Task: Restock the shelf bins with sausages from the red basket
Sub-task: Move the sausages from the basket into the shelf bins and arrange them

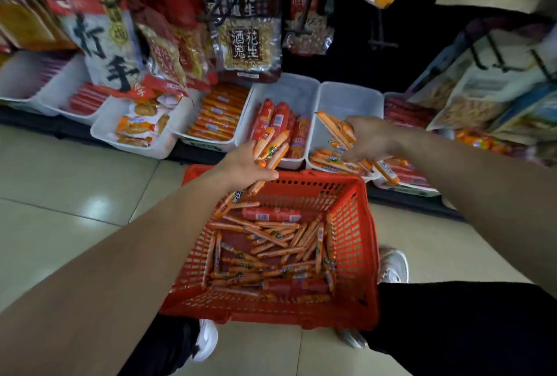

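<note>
i am reading the left hand (244, 164) at the centre of the frame, above the far rim of the red basket (358, 243). its fingers are curling round a bundle of thin orange sausages (272, 148), gripping it near mid-length. the bundle's long axis is running diagonally: the upper ends are pointing to the upper right, toward the front of the shelf bins, and the lower ends are hanging to the lower left, over the inside of the basket.

the right hand (373, 137) is sitting right of centre, over a white bin (346, 95). its fingers are closing round a second handful of orange sausages (334, 127); how tightly, i cannot tell, since the hand is showing blurred. these sausages are pointing out of the hand to the upper left. more sausages of the same kind (331, 161) are lying flat in the front of that bin, below the hand.

the basket is standing on the tiled floor (75, 180) at lower centre, between the person's shoes (394, 264). loose sausages (271, 250) are lying across its bottom in mixed directions, with a few thicker red ones among them. the neighbouring bin (289, 86), just left, is holding thick red sausages (280, 119) standing tilted on end.
</note>
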Action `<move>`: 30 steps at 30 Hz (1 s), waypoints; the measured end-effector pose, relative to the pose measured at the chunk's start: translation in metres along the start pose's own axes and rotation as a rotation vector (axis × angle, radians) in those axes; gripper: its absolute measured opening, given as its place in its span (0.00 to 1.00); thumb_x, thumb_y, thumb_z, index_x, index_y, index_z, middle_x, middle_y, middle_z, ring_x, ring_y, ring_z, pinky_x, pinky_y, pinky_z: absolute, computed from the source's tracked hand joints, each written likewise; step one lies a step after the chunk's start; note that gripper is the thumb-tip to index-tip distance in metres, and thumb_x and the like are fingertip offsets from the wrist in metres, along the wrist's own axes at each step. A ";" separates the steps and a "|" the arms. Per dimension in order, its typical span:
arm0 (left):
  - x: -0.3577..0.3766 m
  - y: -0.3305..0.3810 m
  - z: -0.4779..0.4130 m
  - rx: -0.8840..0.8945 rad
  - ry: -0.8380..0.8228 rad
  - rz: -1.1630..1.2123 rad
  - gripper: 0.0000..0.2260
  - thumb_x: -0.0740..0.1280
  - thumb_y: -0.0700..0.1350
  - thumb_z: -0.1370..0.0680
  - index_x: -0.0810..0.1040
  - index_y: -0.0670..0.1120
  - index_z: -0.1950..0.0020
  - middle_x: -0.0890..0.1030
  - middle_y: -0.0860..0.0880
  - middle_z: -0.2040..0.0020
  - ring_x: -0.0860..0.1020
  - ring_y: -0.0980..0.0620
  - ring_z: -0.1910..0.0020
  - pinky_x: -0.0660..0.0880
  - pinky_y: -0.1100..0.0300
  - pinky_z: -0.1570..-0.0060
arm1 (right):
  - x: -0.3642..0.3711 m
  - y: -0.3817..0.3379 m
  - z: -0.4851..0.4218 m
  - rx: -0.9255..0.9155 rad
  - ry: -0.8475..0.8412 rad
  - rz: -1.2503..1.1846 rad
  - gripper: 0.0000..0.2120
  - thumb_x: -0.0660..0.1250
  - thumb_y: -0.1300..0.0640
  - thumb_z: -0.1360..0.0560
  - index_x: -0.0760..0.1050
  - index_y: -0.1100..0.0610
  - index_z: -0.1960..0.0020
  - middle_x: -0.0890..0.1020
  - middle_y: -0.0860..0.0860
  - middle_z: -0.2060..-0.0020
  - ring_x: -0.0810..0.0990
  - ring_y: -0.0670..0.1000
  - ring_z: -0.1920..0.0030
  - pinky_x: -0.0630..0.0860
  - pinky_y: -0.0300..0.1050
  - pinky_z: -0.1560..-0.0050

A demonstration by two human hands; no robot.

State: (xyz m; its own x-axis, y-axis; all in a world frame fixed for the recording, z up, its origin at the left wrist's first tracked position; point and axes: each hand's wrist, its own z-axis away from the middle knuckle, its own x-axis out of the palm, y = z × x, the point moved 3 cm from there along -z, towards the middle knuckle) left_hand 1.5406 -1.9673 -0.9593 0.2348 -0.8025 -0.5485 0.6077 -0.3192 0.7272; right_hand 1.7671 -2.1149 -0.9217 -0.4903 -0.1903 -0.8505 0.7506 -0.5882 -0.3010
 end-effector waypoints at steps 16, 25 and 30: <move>0.025 0.016 -0.123 0.055 0.149 0.112 0.19 0.77 0.47 0.27 0.73 0.47 0.42 0.79 0.53 0.58 0.80 0.52 0.56 0.73 0.58 0.57 | 0.086 0.075 -0.141 -0.036 -0.055 -0.015 0.24 0.76 0.50 0.28 0.64 0.52 0.41 0.78 0.52 0.49 0.77 0.56 0.50 0.70 0.47 0.55; 0.052 0.048 -0.165 0.090 0.172 0.042 0.16 0.78 0.48 0.28 0.73 0.50 0.47 0.80 0.51 0.56 0.79 0.56 0.56 0.74 0.63 0.56 | 0.086 0.125 -0.117 -0.023 -0.027 0.065 0.35 0.72 0.38 0.29 0.68 0.50 0.27 0.76 0.52 0.35 0.75 0.56 0.36 0.74 0.51 0.39; 0.095 0.090 -0.198 0.168 0.096 -0.041 0.21 0.78 0.49 0.29 0.73 0.48 0.42 0.79 0.54 0.53 0.78 0.54 0.54 0.70 0.60 0.58 | 0.079 0.180 -0.081 0.121 0.341 -0.074 0.23 0.66 0.46 0.24 0.73 0.53 0.31 0.77 0.54 0.38 0.73 0.60 0.36 0.73 0.52 0.39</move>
State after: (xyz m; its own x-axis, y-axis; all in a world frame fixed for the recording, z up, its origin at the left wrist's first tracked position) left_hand 1.7674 -1.9727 -1.0279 0.2886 -0.7378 -0.6103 0.4852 -0.4368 0.7575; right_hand 1.8990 -2.1716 -1.0783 -0.3498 0.1169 -0.9295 0.6512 -0.6829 -0.3310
